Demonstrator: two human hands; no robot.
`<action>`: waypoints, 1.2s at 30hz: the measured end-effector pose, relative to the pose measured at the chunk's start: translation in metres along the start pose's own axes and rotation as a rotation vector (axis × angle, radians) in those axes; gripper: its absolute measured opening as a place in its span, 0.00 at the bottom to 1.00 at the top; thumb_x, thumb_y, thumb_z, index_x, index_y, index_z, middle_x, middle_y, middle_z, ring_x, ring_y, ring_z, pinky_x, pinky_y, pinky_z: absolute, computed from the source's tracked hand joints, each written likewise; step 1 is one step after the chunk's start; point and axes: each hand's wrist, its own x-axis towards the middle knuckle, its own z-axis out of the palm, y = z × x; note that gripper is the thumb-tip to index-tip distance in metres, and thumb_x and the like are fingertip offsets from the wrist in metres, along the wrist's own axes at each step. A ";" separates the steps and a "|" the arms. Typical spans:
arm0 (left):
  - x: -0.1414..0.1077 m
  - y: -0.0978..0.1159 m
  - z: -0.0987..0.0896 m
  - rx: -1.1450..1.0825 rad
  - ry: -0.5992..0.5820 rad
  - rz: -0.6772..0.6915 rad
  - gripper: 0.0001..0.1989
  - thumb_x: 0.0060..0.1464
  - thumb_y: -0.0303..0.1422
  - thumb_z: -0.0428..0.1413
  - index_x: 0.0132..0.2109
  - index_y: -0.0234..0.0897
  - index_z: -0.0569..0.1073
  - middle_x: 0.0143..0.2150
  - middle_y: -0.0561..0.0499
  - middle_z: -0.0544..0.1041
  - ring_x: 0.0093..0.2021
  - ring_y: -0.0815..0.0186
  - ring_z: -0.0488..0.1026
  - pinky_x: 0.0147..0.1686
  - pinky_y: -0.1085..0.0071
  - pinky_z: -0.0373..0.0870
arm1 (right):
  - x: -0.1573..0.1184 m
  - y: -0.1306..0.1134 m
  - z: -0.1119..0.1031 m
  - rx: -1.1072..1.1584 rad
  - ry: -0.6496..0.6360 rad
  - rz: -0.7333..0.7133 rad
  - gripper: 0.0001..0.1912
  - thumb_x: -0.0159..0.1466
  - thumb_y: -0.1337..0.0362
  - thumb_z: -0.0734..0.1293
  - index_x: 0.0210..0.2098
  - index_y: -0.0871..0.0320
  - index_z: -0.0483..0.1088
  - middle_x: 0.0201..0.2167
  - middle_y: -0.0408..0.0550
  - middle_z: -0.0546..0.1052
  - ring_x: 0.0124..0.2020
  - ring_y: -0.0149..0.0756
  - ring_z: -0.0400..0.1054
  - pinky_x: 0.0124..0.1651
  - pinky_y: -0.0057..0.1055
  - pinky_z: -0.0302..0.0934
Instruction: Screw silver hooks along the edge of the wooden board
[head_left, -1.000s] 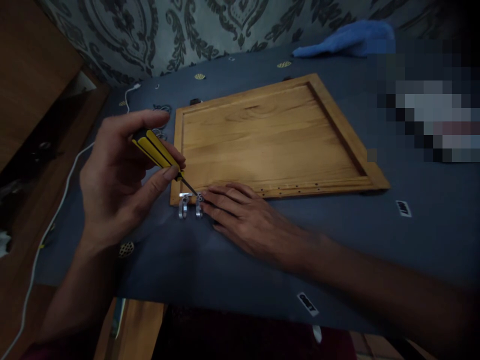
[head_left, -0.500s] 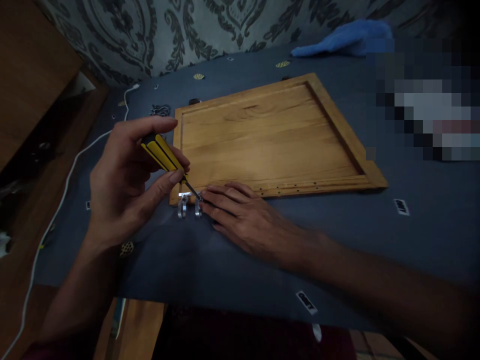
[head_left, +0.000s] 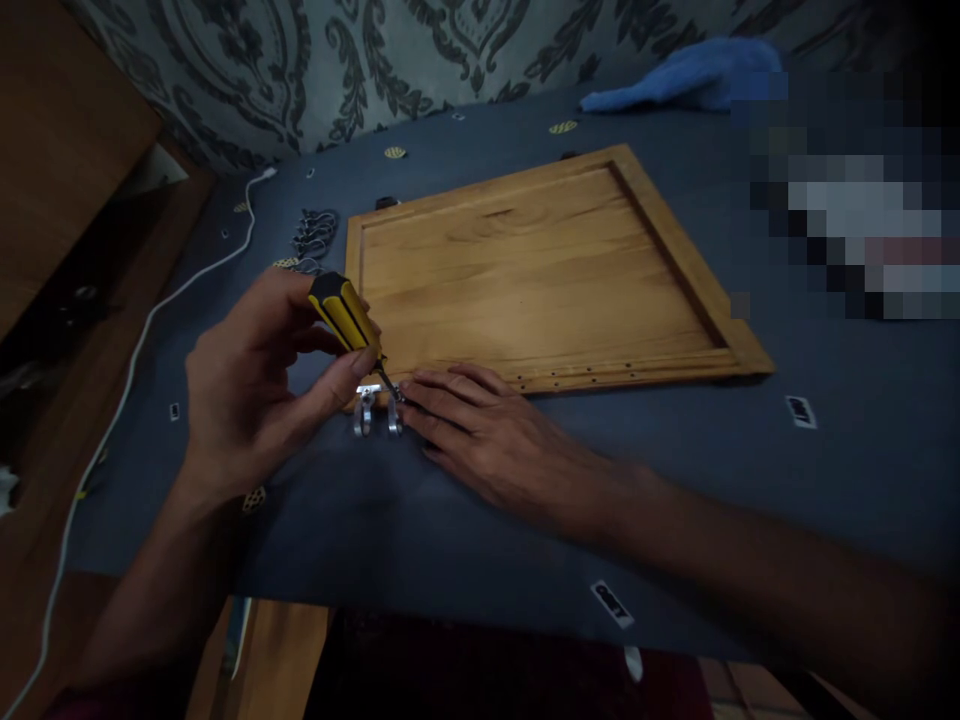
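Observation:
A yellow-and-black screwdriver [head_left: 346, 312] is gripped in my left hand [head_left: 251, 375], the thumb and fingers closed around it. Its shaft slants down to the right, and the tip reaches the metal double hook [head_left: 365, 412] on the near left edge of a framed wooden board [head_left: 517, 270]. My right hand [head_left: 499, 435] lies palm down across the board's near edge with its fingers stretched out. Its fingertips are beside the hook and the screwdriver tip; whether they press on the hook's plate, I cannot tell. Several small dark holes or screws run along the near edge to the right.
Several metal hooks [head_left: 315, 230] lie in a heap beyond my left hand. A white cable [head_left: 154, 310] runs down the left side of the dark cloth-covered table [head_left: 720, 470]. At the back right lies a blue cloth [head_left: 690, 78]. Wooden furniture [head_left: 67, 130] borders the left.
The screwdriver handle has shifted slightly right and stands more upright, and my left fingers have curled closer around it. My right hand and the board stay in place.

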 end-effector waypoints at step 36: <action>0.008 0.008 -0.007 -0.088 0.157 -0.023 0.23 0.57 0.29 0.67 0.58 0.44 0.74 0.57 0.54 0.75 0.42 0.67 0.80 0.44 0.67 0.87 | 0.002 -0.001 -0.003 -0.025 -0.024 0.003 0.19 0.74 0.69 0.61 0.62 0.68 0.70 0.62 0.59 0.76 0.64 0.49 0.68 0.67 0.49 0.63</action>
